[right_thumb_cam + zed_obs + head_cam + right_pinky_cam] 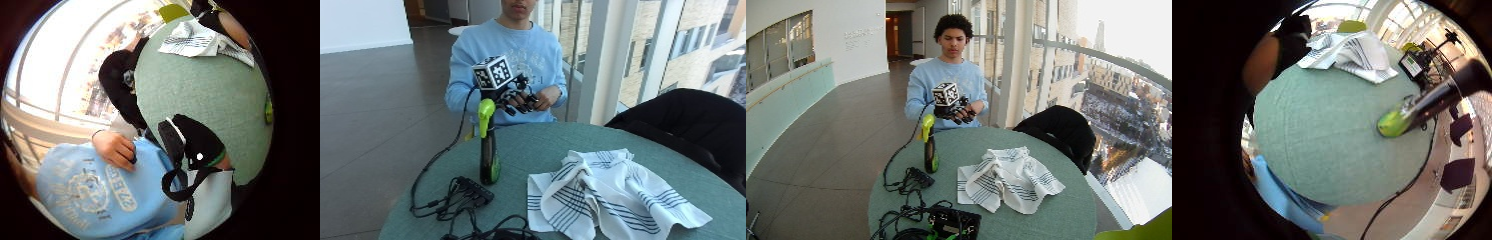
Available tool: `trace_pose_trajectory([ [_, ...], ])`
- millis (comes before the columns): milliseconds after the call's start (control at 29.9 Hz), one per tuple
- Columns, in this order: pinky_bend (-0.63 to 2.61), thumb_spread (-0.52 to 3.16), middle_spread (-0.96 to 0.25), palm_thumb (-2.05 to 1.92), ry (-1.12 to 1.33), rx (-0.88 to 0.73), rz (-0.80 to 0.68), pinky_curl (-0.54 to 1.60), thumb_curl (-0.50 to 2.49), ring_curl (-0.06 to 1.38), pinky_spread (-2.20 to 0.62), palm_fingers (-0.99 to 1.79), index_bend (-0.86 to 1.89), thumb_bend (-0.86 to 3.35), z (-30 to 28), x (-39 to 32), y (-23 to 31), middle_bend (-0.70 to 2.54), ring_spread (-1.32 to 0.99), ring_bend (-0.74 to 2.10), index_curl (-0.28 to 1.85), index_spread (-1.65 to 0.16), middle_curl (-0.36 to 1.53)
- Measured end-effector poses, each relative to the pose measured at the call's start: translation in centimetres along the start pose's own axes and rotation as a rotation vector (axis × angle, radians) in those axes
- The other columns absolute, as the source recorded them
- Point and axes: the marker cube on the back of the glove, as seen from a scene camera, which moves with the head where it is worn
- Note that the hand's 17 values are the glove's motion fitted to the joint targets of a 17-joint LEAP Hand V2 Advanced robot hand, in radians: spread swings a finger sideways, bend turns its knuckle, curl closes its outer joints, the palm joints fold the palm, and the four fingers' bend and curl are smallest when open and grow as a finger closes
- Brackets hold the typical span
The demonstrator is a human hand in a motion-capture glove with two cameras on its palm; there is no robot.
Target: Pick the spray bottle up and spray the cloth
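Note:
A dark spray bottle [488, 150] with a lime-green trigger head stands upright on the round green table [539, 145], near its left side. To its right a white cloth [606, 200] with dark stripes lies crumpled on the table. My gloved right hand [518, 101] hangs in front of the person's chest, above the table's far edge and up and to the right of the bottle's head, apart from it. Its fingers are loosely curled and hold nothing. The bare left hand [549, 97] is right beside it. The little finger side palm view shows the bottle [1412, 112] and the cloth [1352, 55].
Black cables and a small black box [472, 191] lie on the table in front of the bottle. A black device [956, 222] sits at the near edge. A dark chair with a jacket [679, 125] stands at the table's right, by the windows.

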Motion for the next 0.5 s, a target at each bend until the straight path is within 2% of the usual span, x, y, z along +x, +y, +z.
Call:
trace_pose_trajectory([
  [268,0.23,1.13,-0.09,0.60,-0.201,0.331,0.255,0.30,0.24,0.27,0.22,0.64,0.13,0.04,-3.6,6.7,3.9,0.27,-0.02,0.29,0.27,-0.40,0.34],
  [502,0.24,1.11,-0.09,0.63,-0.527,0.391,0.398,0.32,0.25,0.29,0.22,0.66,0.14,0.01,-3.7,11.9,3.9,0.26,-0.02,0.29,0.27,-0.39,0.36],
])
